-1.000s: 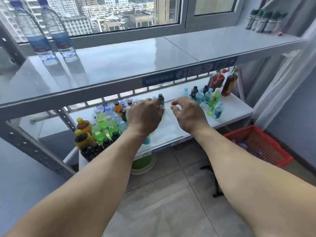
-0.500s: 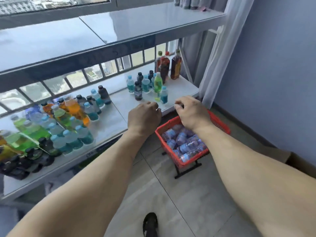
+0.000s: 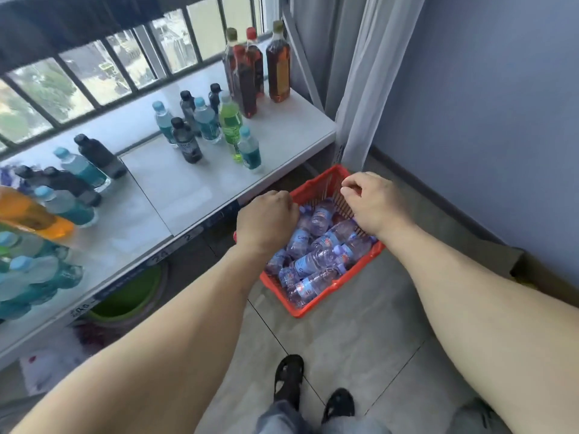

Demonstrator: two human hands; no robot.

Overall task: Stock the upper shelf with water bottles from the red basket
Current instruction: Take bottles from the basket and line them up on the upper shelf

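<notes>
A red basket (image 3: 316, 300) stands on the floor to the right of the lower shelf, filled with several clear water bottles (image 3: 316, 261) lying on their sides. My left hand (image 3: 266, 219) hovers over the basket's left edge with its fingers curled and nothing in it. My right hand (image 3: 372, 200) is over the basket's far right side, fingers bent down, also holding nothing. The upper shelf is only a dark edge (image 3: 78, 23) at the top left.
The lower shelf (image 3: 194, 189) carries many drink bottles: dark tea bottles (image 3: 277, 64) at the back right, blue, black and green ones in the middle and left. A curtain (image 3: 369, 89) hangs behind the basket. A green tub (image 3: 131, 300) sits under the shelf. My feet are on the tiled floor.
My view has swung down and right from the upper shelf to the basket. Both hands have come down from shelf height to just above the bottles in the basket.
</notes>
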